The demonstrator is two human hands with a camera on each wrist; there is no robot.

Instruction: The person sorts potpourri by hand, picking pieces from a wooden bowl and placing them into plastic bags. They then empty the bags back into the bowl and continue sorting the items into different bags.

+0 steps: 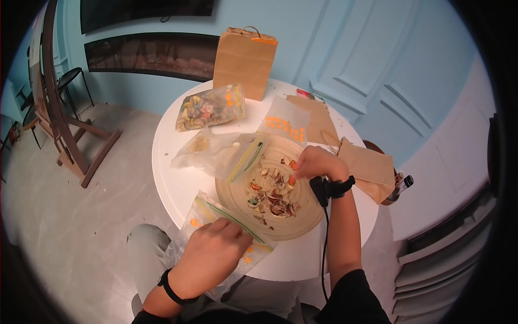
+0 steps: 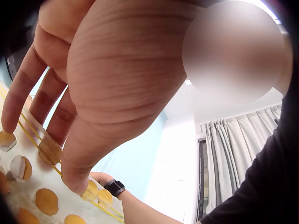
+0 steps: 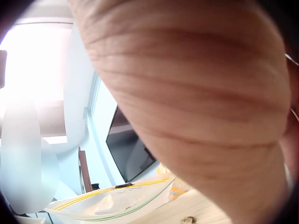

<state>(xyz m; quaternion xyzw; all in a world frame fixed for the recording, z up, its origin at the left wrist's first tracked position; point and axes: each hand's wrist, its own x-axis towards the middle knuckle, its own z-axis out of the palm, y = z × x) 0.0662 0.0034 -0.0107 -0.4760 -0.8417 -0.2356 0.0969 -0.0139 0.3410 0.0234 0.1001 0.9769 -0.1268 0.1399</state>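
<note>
Two hands at work over a round white table [image 1: 167, 162]: left hand [image 1: 213, 251] lying flat, fingers straight and a little spread, pressing on a clear zip bag [image 1: 253, 251] dotted with orange stickers at the near edge of the table; fingertips [image 2: 74, 179] resting right on the bag's yellow-green zip strip in the left wrist view. Right hand [image 1: 315, 163] curled over the far right part of a round ribbed wooden tray [image 1: 302, 216], fingers bunched and pinching a small orange piece [image 1: 292, 180] from the heap of dried shells and scraps [image 1: 272, 194] spread across the tray's middle; right wrist view filled by the palm, grip not readable there. Just beside the tray on the far left, a second open zip bag [image 1: 216, 154], crumpled, its zip strip overlapping the tray's rim. Farther back, a filled bag of mixed coloured pieces [image 1: 208, 108], another flat bag with orange dots [image 1: 283, 121], and an upright brown paper bag [image 1: 243, 59]. Right of the tray, flat brown paper bags [image 1: 369, 164]. Off the table to the left, a wooden easel [image 1: 65, 124] on the floor.
</note>
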